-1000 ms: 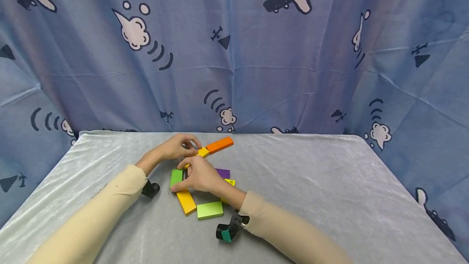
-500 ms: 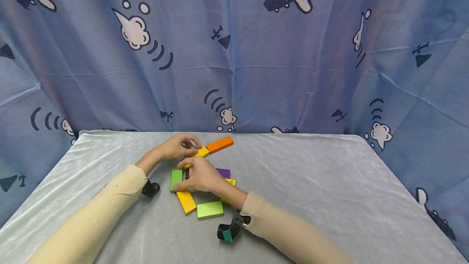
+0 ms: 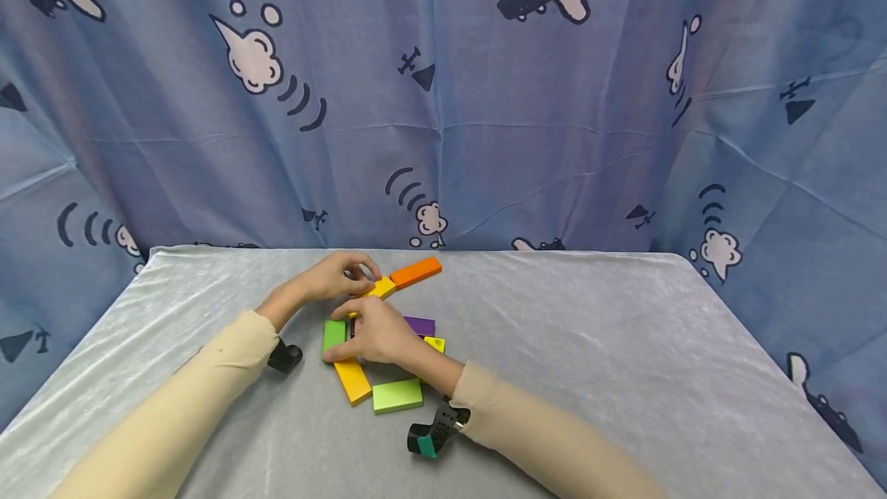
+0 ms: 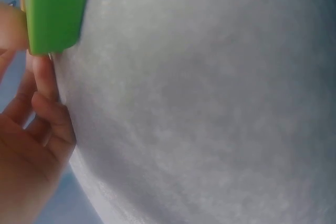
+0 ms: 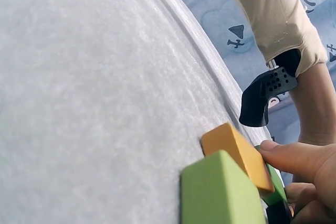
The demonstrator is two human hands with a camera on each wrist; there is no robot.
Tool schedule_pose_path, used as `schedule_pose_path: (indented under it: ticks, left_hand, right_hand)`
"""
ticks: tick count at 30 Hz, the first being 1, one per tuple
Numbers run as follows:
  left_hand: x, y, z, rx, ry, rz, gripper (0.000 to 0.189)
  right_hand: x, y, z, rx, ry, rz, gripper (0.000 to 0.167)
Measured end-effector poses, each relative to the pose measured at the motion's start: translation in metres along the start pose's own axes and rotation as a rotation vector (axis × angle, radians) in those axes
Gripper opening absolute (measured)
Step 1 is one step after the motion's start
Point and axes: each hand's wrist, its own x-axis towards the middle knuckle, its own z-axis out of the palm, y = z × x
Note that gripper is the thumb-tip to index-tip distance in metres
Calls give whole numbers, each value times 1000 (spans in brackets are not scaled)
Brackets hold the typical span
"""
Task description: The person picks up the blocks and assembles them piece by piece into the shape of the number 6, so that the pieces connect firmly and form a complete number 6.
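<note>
My left hand [image 3: 339, 277] bends its fingers over the left end of a yellow block [image 3: 383, 288]; thumb and index finger touch it. My right hand [image 3: 379, 331] spans a green block [image 3: 335, 340], thumb at its near end and index finger at its far end. In the right wrist view the right thumb [image 5: 294, 157] lies against that green block [image 5: 275, 192], behind an amber block [image 5: 239, 156]. The left wrist view shows the green block [image 4: 56, 11] with fingers beside it. A dark block [image 3: 353, 327] is mostly hidden under the right hand.
An orange block [image 3: 416, 272] meets the yellow one at the back. A light green block [image 3: 397, 396] lies in front; a purple block [image 3: 420, 326] and a bright yellow block [image 3: 435, 345] sit right of the right hand. The grey cloth [image 3: 589, 345] covers the table, with a patterned curtain [image 3: 485, 137] behind.
Almost nothing differs. The right thumb shifts very slightly at the near end of the green block; the left hand stays at the yellow block.
</note>
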Motion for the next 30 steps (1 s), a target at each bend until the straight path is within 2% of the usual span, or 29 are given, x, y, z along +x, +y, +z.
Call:
schedule_pose_path:
  ticks: [22,30]
  left_hand:
    - [0,1,0,-6,-3,-27,16]
    - [0,1,0,-12,-2,-17,16]
  right_hand:
    - [-3,0,-2,-1,-9,20,53]
    - [-2,1,-3,-2,-12,28,54]
